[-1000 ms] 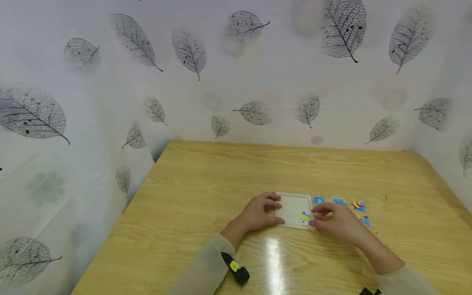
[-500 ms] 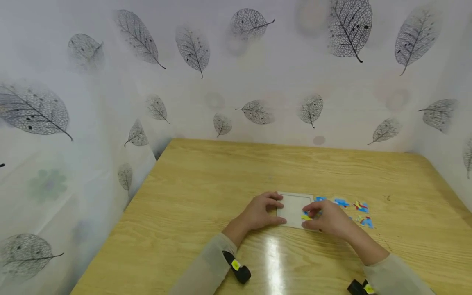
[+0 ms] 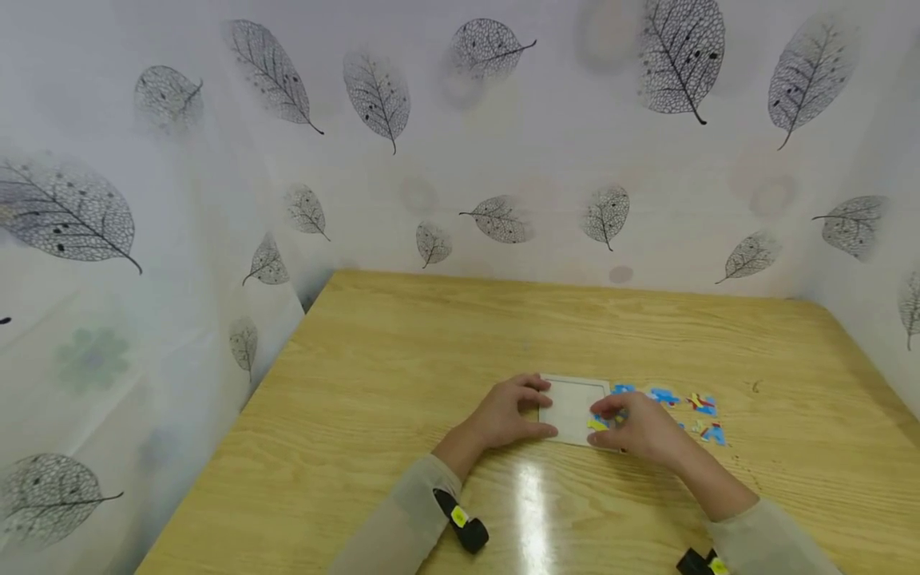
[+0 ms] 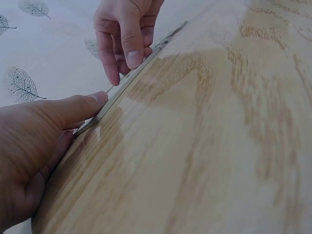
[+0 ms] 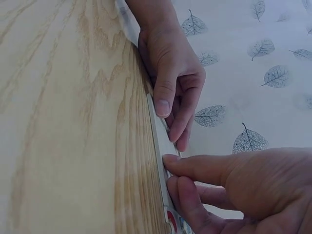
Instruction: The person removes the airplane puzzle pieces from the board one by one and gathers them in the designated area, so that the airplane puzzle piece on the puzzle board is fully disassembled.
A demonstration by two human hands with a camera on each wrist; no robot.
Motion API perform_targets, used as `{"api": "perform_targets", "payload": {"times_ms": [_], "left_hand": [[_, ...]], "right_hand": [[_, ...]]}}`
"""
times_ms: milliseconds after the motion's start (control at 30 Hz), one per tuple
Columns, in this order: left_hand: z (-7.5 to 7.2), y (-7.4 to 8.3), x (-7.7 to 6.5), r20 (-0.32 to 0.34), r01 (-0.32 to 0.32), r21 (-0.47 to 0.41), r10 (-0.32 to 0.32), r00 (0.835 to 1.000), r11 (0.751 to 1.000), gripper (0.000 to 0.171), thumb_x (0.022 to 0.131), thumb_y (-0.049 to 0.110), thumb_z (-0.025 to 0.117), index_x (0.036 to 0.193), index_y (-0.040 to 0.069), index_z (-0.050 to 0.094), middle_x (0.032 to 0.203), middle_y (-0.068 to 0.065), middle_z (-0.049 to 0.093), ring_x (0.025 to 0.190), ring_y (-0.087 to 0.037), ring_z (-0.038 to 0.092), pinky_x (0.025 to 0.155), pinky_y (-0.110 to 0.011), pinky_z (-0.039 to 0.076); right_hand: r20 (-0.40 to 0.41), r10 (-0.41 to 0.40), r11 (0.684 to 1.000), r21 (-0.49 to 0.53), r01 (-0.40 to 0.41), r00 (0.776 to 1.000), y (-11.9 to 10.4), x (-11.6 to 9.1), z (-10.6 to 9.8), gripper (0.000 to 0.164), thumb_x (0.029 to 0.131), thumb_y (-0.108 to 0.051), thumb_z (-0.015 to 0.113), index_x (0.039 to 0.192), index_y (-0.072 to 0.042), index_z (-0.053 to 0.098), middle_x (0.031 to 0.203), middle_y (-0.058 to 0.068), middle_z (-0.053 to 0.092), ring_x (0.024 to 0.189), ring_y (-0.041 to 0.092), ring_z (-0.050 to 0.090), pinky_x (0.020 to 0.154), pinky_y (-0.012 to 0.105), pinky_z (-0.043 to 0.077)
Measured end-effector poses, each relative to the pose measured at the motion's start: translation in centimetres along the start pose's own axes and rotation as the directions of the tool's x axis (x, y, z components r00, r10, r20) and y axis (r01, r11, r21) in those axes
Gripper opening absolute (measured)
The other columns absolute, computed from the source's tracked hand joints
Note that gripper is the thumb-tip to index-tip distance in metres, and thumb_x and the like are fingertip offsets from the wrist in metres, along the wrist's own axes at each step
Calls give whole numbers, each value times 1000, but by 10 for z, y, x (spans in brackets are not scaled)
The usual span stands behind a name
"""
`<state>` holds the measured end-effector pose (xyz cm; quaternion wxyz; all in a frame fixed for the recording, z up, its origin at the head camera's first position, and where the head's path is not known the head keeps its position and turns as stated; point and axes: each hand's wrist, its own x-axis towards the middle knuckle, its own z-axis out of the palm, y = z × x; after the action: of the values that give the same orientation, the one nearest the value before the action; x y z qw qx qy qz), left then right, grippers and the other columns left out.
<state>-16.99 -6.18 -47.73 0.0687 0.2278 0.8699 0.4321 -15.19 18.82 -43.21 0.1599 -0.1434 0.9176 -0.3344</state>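
A shallow white puzzle tray (image 3: 570, 404) lies flat on the wooden table. My left hand (image 3: 509, 411) holds its left side, the thumb along the near rim and the fingers spread at the left edge. In the tray's near right corner is a yellow and blue puzzle piece (image 3: 597, 425), partly covered by my right hand (image 3: 640, 427), whose thumb and fingertips pinch at it. Seen from the right wrist, the right hand (image 5: 258, 187) has its thumb and index finger down close at the tray (image 5: 163, 146). From the left wrist, the tray's rim (image 4: 127, 87) appears edge-on.
Several loose puzzle pieces lie right of the tray, among them a blue piece (image 3: 664, 396) and a red, yellow and blue piece (image 3: 702, 403). The wooden table (image 3: 402, 343) reaches back to a leaf-patterned curtain (image 3: 532, 144).
My right hand has moved left from the tray's right edge onto the yellow and blue piece, then stays almost still. The left hand keeps its hold on the tray.
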Motion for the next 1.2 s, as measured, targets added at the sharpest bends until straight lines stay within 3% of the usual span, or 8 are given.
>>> {"api": "perform_targets", "payload": {"times_ms": [267, 400, 567, 700, 867, 1033, 1200], "left_hand": [[0, 0, 1, 8, 6, -1, -6, 1000, 1000, 36, 81, 29, 85, 111, 12, 75, 136, 5, 60, 141, -15, 46, 118, -30, 38], [-1, 2, 1, 11, 8, -5, -8, 1000, 1000, 36, 81, 28, 85, 111, 11, 75, 136, 5, 60, 140, -15, 46, 118, -29, 38], [0, 2, 1, 5, -5, 7, 5, 1000, 1000, 36, 80, 27, 86, 110, 11, 76, 135, 4, 61, 140, -15, 47, 117, -27, 39], [0, 2, 0, 0, -5, 13, 5, 1000, 1000, 36, 80, 28, 86, 110, 11, 76, 134, 4, 61, 140, -15, 47, 117, -27, 39], [-1, 2, 1, 4, -3, 13, 3, 1000, 1000, 36, 80, 28, 85, 111, 11, 75, 135, 4, 60, 140, -16, 46, 117, -28, 39], [-2, 3, 1, 8, 3, 9, -3, 1000, 1000, 37, 80, 28, 85, 111, 11, 75, 136, 5, 60, 141, -15, 45, 118, -28, 38], [-1, 2, 0, 10, 13, -1, -13, 1000, 1000, 37, 81, 28, 85, 112, 11, 75, 136, 5, 60, 141, -15, 45, 118, -29, 38]], "right_hand": [[-9, -11, 1000, -26, 11, 1000, -2, -1, 0, 45, 80, -30, 84, 112, -2, 69, 108, 10, 68, 99, 28, 64, 76, 40, 58], [-22, -8, 1000, -17, 8, 1000, -2, -2, -1, 45, 80, -30, 84, 111, -4, 64, 106, 8, 66, 94, 22, 62, 72, 35, 55], [-22, 4, 993, 115, -2, 1000, 0, -4, -1, 34, 88, -19, 77, 109, -2, 58, 96, 8, 62, 75, 17, 61, 57, 29, 53], [4, -2, 967, 253, 1, 1000, 6, -6, -3, 26, 95, -9, 67, 115, 1, 54, 91, 13, 58, 66, 19, 63, 54, 29, 55], [37, -38, 929, 369, 21, 999, 15, -13, -7, 31, 97, -9, 63, 125, 4, 56, 95, 15, 55, 73, 20, 69, 65, 29, 62], [58, -38, 870, 492, 5, 998, 26, -24, -13, 40, 97, -15, 66, 127, 10, 55, 100, 15, 56, 84, 20, 71, 76, 31, 63], [47, -3, 830, 557, -24, 999, 36, -39, -22, 46, 98, -17, 65, 130, 12, 51, 109, 9, 60, 91, 18, 73, 82, 31, 62]]}}
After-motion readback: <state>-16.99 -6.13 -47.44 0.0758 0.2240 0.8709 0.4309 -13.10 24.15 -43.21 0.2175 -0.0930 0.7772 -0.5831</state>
